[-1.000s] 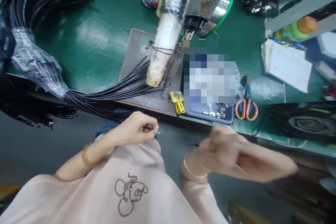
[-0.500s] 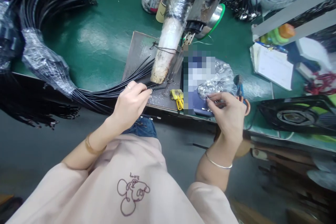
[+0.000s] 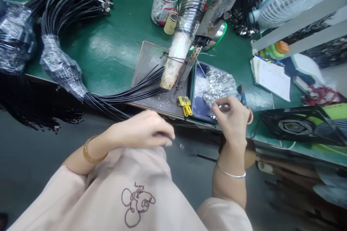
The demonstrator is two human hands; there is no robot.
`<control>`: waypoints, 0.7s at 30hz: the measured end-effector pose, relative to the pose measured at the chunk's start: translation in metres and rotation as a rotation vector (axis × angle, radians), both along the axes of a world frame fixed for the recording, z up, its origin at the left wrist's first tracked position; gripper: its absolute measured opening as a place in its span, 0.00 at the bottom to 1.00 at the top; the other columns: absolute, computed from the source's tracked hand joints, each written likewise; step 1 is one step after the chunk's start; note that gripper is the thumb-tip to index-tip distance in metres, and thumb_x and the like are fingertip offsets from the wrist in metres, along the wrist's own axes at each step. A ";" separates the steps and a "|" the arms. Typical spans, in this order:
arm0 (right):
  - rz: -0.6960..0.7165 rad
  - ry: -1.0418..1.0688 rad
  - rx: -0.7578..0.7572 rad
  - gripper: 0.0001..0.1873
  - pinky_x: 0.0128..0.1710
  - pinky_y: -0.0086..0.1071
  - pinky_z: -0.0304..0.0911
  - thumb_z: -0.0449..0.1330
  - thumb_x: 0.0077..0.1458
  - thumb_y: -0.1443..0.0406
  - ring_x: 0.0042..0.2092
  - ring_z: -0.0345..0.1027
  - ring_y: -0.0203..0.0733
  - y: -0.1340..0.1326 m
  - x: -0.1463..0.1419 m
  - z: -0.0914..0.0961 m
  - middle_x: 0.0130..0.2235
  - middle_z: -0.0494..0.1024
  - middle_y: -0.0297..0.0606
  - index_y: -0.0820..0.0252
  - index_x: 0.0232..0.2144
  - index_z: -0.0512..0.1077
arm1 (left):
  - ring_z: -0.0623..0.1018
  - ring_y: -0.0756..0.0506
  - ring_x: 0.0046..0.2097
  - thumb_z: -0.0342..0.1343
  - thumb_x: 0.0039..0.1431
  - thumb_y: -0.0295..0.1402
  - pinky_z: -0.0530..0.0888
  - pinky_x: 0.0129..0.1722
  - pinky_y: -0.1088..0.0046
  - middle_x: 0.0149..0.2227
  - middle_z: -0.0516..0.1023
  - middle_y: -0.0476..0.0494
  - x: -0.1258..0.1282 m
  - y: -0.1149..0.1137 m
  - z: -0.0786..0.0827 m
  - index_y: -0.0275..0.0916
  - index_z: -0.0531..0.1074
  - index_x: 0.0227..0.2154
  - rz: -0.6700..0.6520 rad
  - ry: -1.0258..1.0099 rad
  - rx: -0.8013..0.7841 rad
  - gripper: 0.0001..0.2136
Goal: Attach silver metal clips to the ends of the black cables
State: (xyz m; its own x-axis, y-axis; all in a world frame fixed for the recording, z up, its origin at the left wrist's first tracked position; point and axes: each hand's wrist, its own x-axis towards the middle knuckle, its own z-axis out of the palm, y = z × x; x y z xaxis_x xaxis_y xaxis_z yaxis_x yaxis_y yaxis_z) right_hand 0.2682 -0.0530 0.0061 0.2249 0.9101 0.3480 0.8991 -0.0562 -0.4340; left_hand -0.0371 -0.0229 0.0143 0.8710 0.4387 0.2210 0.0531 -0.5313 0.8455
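Observation:
My left hand [image 3: 141, 134] hovers in front of the bench edge, fingers pinched on the end of a thin black cable [image 3: 173, 139]; it is slightly blurred. My right hand [image 3: 232, 119] reaches over the dark blue tray [image 3: 199, 106] with fingers curled, pinching something small and metallic beside a clear bag of shiny metal parts [image 3: 218, 85]. A bundle of black cables [image 3: 121, 95] fans out from a plastic-wrapped section [image 3: 61, 68] onto a grey work plate [image 3: 148, 59].
A plastic-wrapped hose and metal tool [image 3: 184, 36] lean onto the plate. A yellow clip [image 3: 185, 104], orange-handled scissors [image 3: 248, 110], a cup [image 3: 162, 5], a tape roll, papers [image 3: 271, 77], a black fan [image 3: 295, 126] and a white basket stand on the green bench.
My left hand pulled back from the cable bundle on the plate toward my body, with a cable end in its fingers. My right hand stayed at the blue tray.

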 end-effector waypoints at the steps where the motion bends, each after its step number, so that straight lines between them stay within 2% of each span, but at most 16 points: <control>1: -0.012 0.007 0.049 0.04 0.31 0.34 0.69 0.60 0.49 0.63 0.28 0.71 0.40 -0.003 -0.004 0.003 0.28 0.78 0.34 0.53 0.24 0.68 | 0.75 0.51 0.27 0.60 0.59 0.20 0.70 0.32 0.76 0.26 0.81 0.50 0.000 -0.002 0.002 0.39 0.80 0.30 -0.160 -0.014 -0.101 0.08; 2: -0.028 0.014 0.108 0.05 0.30 0.34 0.70 0.61 0.49 0.63 0.29 0.72 0.40 -0.007 -0.009 0.007 0.29 0.79 0.34 0.54 0.24 0.69 | 0.74 0.52 0.26 0.60 0.57 0.19 0.69 0.30 0.77 0.26 0.81 0.51 0.002 -0.003 0.001 0.39 0.80 0.30 -0.258 -0.027 -0.201 0.09; 3: -0.043 0.021 0.172 0.05 0.29 0.33 0.70 0.62 0.49 0.63 0.29 0.73 0.40 -0.010 -0.015 0.010 0.29 0.79 0.34 0.54 0.24 0.69 | 0.74 0.53 0.25 0.60 0.57 0.19 0.68 0.28 0.78 0.25 0.80 0.51 0.004 -0.004 -0.002 0.39 0.80 0.29 -0.285 -0.045 -0.303 0.09; 4: -0.058 0.034 0.235 0.06 0.29 0.32 0.70 0.63 0.50 0.64 0.30 0.74 0.40 -0.014 -0.021 0.012 0.30 0.79 0.34 0.55 0.24 0.70 | 0.73 0.53 0.24 0.59 0.57 0.20 0.68 0.27 0.79 0.24 0.79 0.50 0.007 -0.004 -0.007 0.38 0.80 0.29 -0.215 -0.066 -0.406 0.08; 6: -0.074 0.091 0.341 0.07 0.26 0.31 0.70 0.66 0.50 0.66 0.29 0.75 0.39 -0.020 -0.034 0.015 0.30 0.80 0.34 0.56 0.25 0.71 | 0.72 0.53 0.23 0.60 0.59 0.28 0.68 0.25 0.79 0.22 0.77 0.50 0.014 -0.003 -0.019 0.35 0.80 0.31 0.166 -0.171 -0.644 0.05; 8: -0.070 0.199 0.414 0.07 0.25 0.30 0.70 0.67 0.50 0.67 0.27 0.75 0.38 -0.025 -0.049 0.013 0.29 0.79 0.33 0.57 0.25 0.72 | 0.72 0.53 0.23 0.62 0.56 0.31 0.68 0.25 0.79 0.21 0.75 0.50 0.019 -0.003 -0.030 0.34 0.79 0.30 0.533 -0.299 -0.755 0.05; 10: -0.049 0.347 0.439 0.07 0.25 0.30 0.72 0.68 0.51 0.67 0.26 0.76 0.37 -0.028 -0.064 0.008 0.29 0.79 0.32 0.57 0.26 0.73 | 0.72 0.53 0.23 0.64 0.51 0.32 0.68 0.25 0.79 0.20 0.74 0.51 0.022 -0.003 -0.035 0.34 0.79 0.29 0.725 -0.390 -0.801 0.06; 12: 0.016 0.504 0.418 0.07 0.28 0.30 0.75 0.69 0.52 0.68 0.28 0.78 0.37 -0.031 -0.079 0.000 0.30 0.80 0.32 0.57 0.26 0.73 | 0.72 0.53 0.23 0.65 0.49 0.32 0.69 0.25 0.79 0.19 0.74 0.52 0.022 -0.003 -0.035 0.34 0.79 0.29 0.765 -0.431 -0.831 0.06; 15: 0.158 0.621 0.327 0.06 0.31 0.30 0.77 0.69 0.55 0.69 0.32 0.80 0.38 -0.034 -0.102 -0.010 0.33 0.81 0.33 0.57 0.28 0.75 | 0.72 0.54 0.22 0.65 0.49 0.32 0.69 0.25 0.79 0.18 0.74 0.51 0.021 -0.005 -0.030 0.34 0.78 0.27 0.720 -0.432 -0.849 0.06; 17: 0.193 0.561 0.330 0.05 0.33 0.30 0.77 0.69 0.56 0.70 0.35 0.80 0.37 -0.035 -0.115 -0.015 0.33 0.81 0.33 0.56 0.30 0.77 | 0.72 0.54 0.22 0.65 0.50 0.32 0.69 0.25 0.79 0.19 0.75 0.51 0.021 -0.006 -0.026 0.34 0.78 0.26 0.690 -0.417 -0.841 0.06; 21: 0.234 0.373 0.455 0.09 0.38 0.31 0.77 0.68 0.56 0.73 0.40 0.79 0.37 -0.035 -0.128 -0.016 0.37 0.84 0.33 0.53 0.36 0.79 | 0.74 0.52 0.23 0.66 0.50 0.32 0.71 0.25 0.79 0.20 0.75 0.51 0.024 -0.009 -0.025 0.35 0.76 0.26 0.655 -0.389 -0.798 0.07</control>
